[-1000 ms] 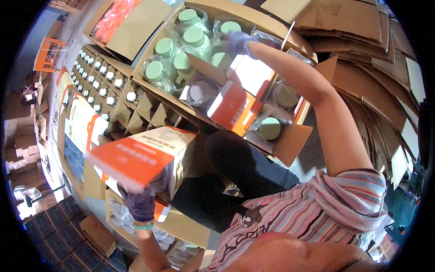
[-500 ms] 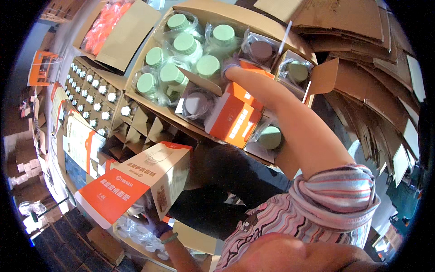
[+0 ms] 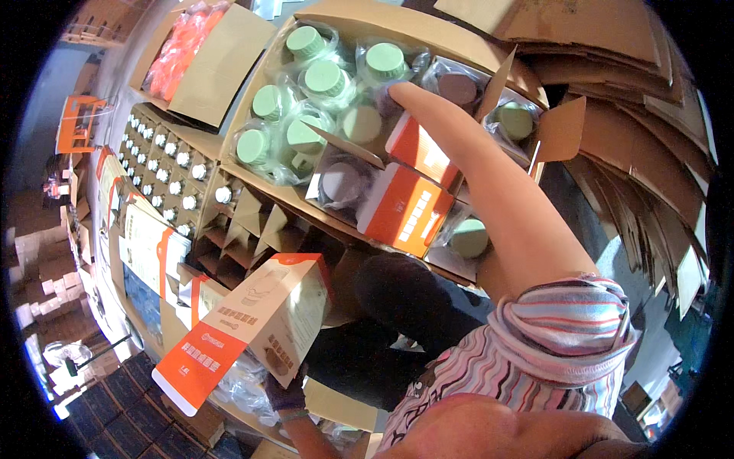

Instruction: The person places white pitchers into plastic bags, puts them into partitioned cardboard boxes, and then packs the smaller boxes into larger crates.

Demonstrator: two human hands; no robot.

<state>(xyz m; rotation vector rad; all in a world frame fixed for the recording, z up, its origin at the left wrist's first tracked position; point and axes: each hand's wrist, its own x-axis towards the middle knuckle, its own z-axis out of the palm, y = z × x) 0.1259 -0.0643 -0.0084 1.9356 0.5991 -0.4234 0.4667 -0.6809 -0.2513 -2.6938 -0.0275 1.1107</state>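
My left hand [image 3: 286, 393], in a dark glove with a band at the wrist, grips the lower end of an orange and cream printed carton [image 3: 252, 306]. The carton is tilted, its long orange flap sticking out to the lower left. My right arm stretches across a large cardboard box [image 3: 229, 145]. My right hand [image 3: 384, 97] is down among plastic-wrapped jugs with pale green lids [image 3: 324, 78]; its fingers are hidden. Beside that forearm, orange cartons [image 3: 405, 206] stand in the same box. Near them is an open carton holding a wrapped jug with a greyish lid [image 3: 342, 182].
Flattened cardboard sheets [image 3: 612, 69] are stacked at the right. At left stand a divided box of white-capped bottles [image 3: 172, 187] and a box of orange wrapped items [image 3: 183, 50]. Printed sheets [image 3: 145, 237] lie below these. Clear-wrapped pieces [image 3: 245, 394] sit beneath the held carton.
My right hand has shifted from beside the orange carton deeper among the green-lidded jugs. The carton in my left hand has moved slightly right and down. The whole view has shifted a little.
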